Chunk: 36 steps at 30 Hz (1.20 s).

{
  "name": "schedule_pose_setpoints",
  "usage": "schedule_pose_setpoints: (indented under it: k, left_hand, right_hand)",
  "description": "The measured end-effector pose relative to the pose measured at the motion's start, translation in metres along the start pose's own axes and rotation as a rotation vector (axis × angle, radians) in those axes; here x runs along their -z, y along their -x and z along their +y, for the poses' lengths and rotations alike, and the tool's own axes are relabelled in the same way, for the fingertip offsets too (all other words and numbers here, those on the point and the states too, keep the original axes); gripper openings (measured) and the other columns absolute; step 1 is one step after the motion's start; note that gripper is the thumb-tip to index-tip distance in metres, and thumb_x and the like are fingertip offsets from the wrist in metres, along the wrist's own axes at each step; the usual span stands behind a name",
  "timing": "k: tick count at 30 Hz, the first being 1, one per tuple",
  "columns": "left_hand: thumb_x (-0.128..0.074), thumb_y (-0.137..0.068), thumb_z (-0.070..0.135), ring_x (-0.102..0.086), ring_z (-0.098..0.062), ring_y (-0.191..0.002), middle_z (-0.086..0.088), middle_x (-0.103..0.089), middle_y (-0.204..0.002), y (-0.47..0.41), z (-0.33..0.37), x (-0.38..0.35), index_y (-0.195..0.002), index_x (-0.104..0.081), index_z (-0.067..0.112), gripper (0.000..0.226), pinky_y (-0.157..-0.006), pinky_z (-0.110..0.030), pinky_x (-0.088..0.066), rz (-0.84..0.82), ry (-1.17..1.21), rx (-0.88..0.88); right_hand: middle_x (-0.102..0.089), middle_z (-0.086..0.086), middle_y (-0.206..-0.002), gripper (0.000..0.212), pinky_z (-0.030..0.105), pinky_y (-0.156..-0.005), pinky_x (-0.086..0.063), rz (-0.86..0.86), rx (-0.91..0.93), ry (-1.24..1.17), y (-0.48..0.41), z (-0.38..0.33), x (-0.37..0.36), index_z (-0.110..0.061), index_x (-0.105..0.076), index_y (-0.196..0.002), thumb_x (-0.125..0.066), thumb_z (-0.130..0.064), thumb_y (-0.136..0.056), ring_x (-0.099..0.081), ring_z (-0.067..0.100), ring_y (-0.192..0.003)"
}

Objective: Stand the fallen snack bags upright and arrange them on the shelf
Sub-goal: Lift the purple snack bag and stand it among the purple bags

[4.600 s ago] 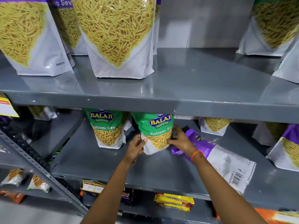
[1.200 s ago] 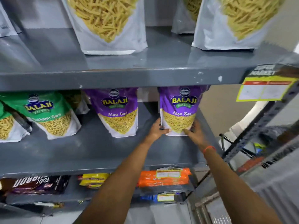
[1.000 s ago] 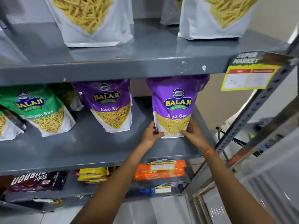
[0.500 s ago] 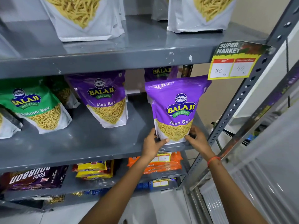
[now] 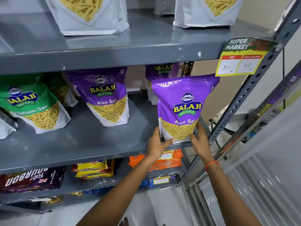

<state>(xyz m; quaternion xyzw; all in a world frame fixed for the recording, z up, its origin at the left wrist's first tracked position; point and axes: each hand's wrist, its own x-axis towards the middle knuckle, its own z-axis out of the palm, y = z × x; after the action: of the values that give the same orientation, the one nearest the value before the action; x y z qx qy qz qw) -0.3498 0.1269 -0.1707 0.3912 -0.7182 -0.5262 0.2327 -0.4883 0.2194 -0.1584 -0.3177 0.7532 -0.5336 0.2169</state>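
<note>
Head view, purple bag (image 5: pixel 182 101) pulled forward, seemingly shelf-edge

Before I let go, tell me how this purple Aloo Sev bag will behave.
The purple Aloo Sev bag looks top-heavy: tall pouch, narrow base at the shelf edge, so it may tip forward. Glossy film probably slips. Both hands steady its bottom.
</note>
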Motion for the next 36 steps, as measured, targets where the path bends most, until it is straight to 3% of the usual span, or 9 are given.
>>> schedule_pose_setpoints:
  k: [5,10,15,19,22,24,26,33,36]
  left_hand:
    - [-0.053,-0.079,0.057,-0.015,-0.005,-0.142,0.009,-0.006,-0.158,0.015,0.02,0.017,-0.146,-0.001,0.026,0.09,-0.113,-0.024,-0.019,0.183,-0.117,-0.243]
    - [-0.032,-0.089,0.051,0.004,0.003,-0.144,0.011,0.006,-0.153,0.015,0.023,0.072,-0.143,0.009,0.022,0.073,-0.121,-0.028,-0.006,0.402,-0.206,-0.456]
    - [-0.036,-0.084,0.057,0.003,0.0,-0.142,0.005,0.005,-0.153,-0.001,-0.002,0.141,-0.142,0.009,0.019,0.083,-0.117,-0.015,0.004,0.587,-0.204,-0.39]
    - [-0.054,-0.068,0.066,0.002,-0.015,-0.146,-0.004,0.005,-0.157,-0.027,-0.043,0.198,-0.144,0.011,0.015,0.112,-0.121,-0.033,-0.004,0.631,-0.103,-0.187]
    - [-0.075,-0.05,0.063,-0.024,-0.025,-0.143,-0.009,-0.021,-0.156,-0.053,-0.067,0.23,-0.146,-0.01,0.015,0.125,-0.116,-0.039,-0.03,0.39,0.031,-0.02]
    - [-0.081,-0.046,0.048,-0.049,-0.029,-0.128,-0.006,-0.053,-0.134,-0.064,-0.074,0.241,-0.132,-0.039,0.011,0.103,-0.098,-0.028,-0.048,0.227,0.084,0.062]
    - [-0.078,-0.048,0.044,-0.059,-0.032,-0.114,-0.008,-0.063,-0.119,-0.067,-0.079,0.246,-0.121,-0.05,0.009,0.086,-0.092,-0.035,-0.052,0.17,0.088,0.079]
    - [-0.079,-0.066,0.028,-0.066,-0.021,-0.101,-0.008,-0.069,-0.115,-0.019,-0.084,0.231,-0.117,-0.051,0.019,0.059,-0.09,-0.038,-0.054,0.098,0.068,0.086]
    - [-0.077,-0.068,0.032,-0.067,-0.011,-0.1,0.002,-0.07,-0.11,0.013,-0.092,0.217,-0.117,-0.05,0.021,0.057,-0.085,-0.022,-0.053,0.073,0.019,0.056]
  right_hand:
    - [-0.029,0.017,-0.149,0.058,0.019,-0.117,-0.012,0.502,0.358,0.113,0.036,-0.04,-0.04,-0.002,-0.025,-0.14,-0.036,-0.01,-0.083,-0.023,0.023,-0.14]
    - [-0.022,0.011,-0.148,0.054,0.04,-0.12,-0.016,0.485,0.632,0.186,0.035,-0.075,-0.095,0.0,-0.025,-0.137,-0.039,0.0,-0.085,-0.015,0.018,-0.143]
    - [-0.028,0.017,-0.147,0.052,0.033,-0.12,-0.017,0.379,0.739,0.169,0.031,-0.106,-0.162,0.003,-0.03,-0.135,-0.043,0.005,-0.084,-0.017,0.019,-0.143]
    - [-0.024,0.011,-0.151,0.059,0.019,-0.117,-0.01,0.038,0.531,0.094,0.004,-0.109,-0.215,-0.002,-0.022,-0.14,-0.044,-0.011,-0.086,-0.018,0.021,-0.142]
    - [-0.027,0.016,-0.151,0.062,0.015,-0.106,-0.017,-0.136,0.224,-0.006,-0.024,-0.103,-0.237,-0.001,-0.021,-0.141,-0.05,-0.009,-0.087,-0.026,0.026,-0.14]
    - [-0.045,0.011,-0.137,0.054,0.015,-0.094,-0.031,-0.226,0.045,-0.115,-0.037,-0.101,-0.243,-0.003,-0.03,-0.137,-0.051,-0.002,-0.087,-0.041,0.023,-0.128]
    - [-0.053,0.004,-0.121,0.048,0.024,-0.094,-0.04,-0.234,-0.018,-0.152,-0.043,-0.096,-0.246,-0.009,-0.04,-0.13,-0.053,-0.002,-0.085,-0.05,0.022,-0.114]
    - [-0.058,0.01,-0.123,0.039,0.035,-0.097,-0.044,-0.264,0.014,-0.127,-0.003,-0.067,-0.216,-0.013,-0.048,-0.12,-0.058,-0.014,-0.083,-0.054,0.02,-0.114]
    - [-0.061,0.009,-0.115,0.031,0.018,-0.083,-0.05,-0.258,0.014,-0.099,0.024,-0.053,-0.196,-0.013,-0.051,-0.113,-0.06,-0.014,-0.083,-0.057,0.021,-0.106]
